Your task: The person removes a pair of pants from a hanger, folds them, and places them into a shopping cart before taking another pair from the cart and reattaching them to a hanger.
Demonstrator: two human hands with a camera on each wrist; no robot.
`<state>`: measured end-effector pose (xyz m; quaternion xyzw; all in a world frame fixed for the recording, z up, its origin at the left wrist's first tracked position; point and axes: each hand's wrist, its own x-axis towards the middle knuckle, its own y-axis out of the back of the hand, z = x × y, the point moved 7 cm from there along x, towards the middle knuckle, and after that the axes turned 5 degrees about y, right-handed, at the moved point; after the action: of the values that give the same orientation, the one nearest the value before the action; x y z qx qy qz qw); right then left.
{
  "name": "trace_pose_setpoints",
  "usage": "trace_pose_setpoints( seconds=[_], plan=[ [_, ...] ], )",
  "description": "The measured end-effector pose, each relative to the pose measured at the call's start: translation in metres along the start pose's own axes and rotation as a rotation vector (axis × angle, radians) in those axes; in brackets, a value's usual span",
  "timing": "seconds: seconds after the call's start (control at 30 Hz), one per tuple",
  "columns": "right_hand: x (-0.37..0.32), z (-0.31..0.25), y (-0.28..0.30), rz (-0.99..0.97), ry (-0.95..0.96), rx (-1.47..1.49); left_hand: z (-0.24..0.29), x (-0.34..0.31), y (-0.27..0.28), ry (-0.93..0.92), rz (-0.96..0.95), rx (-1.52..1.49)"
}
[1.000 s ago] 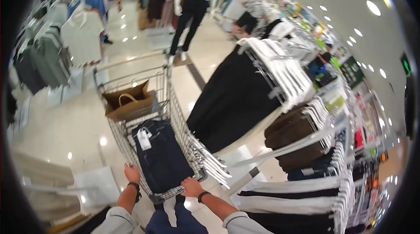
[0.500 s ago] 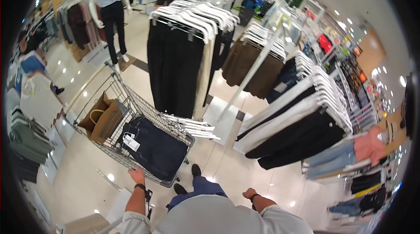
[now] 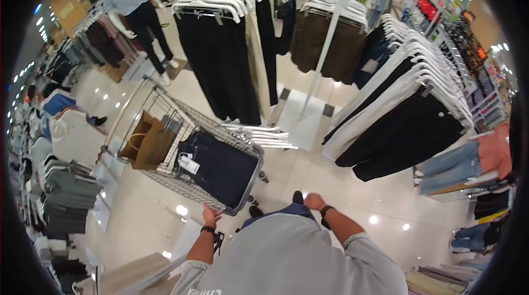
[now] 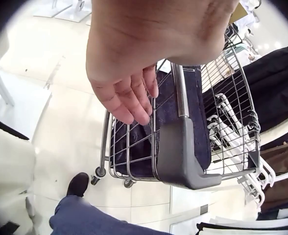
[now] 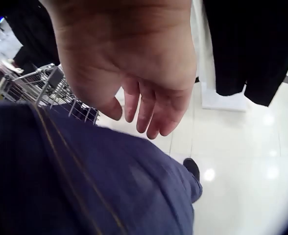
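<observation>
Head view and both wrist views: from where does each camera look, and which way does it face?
Head: worn on the head, faces forward and down at the shopping cart; shows left hand, right hand and grey shirt.
Left wrist: looks past the left hand toward the cart; trousers and one shoe show.
Right wrist: looks past the right hand at trousers and floor; one shoe shows.
Shared by head and left wrist: cart, white hangers.

A clothing shop is shown by black trousers (image 3: 217, 63) hung on white hangers, a wire shopping cart (image 3: 204, 129), and a mannequin in a light-blue shirt (image 3: 129, 0).
</observation>
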<state>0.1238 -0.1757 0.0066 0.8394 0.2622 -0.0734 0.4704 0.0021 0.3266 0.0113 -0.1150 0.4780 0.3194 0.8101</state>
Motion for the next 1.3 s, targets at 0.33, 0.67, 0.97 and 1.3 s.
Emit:
trace_pose_setpoints(
  seconds=[0.33, 0.67, 0.97, 1.3],
  plan=[
    [0.028, 0.044, 0.101, 0.193, -0.061, 0.363, 0.008, -0.102, -0.038, -0.757, 0.773, 0.533],
    [-0.120, 0.217, 0.016, -0.508, -0.037, -0.262, -0.010, -0.126, -0.156, -0.756, 0.349, 1.106],
    [-0.107, 0.241, 0.016, -0.460, -0.265, 0.146, -0.011, -0.097, -0.161, -0.418, 0.313, 1.434],
    [-0.029, 0.104, 0.065, 0.008, -0.421, 0.713, -0.012, -0.090, -0.158, -0.420, 0.220, 1.413]
  ],
)
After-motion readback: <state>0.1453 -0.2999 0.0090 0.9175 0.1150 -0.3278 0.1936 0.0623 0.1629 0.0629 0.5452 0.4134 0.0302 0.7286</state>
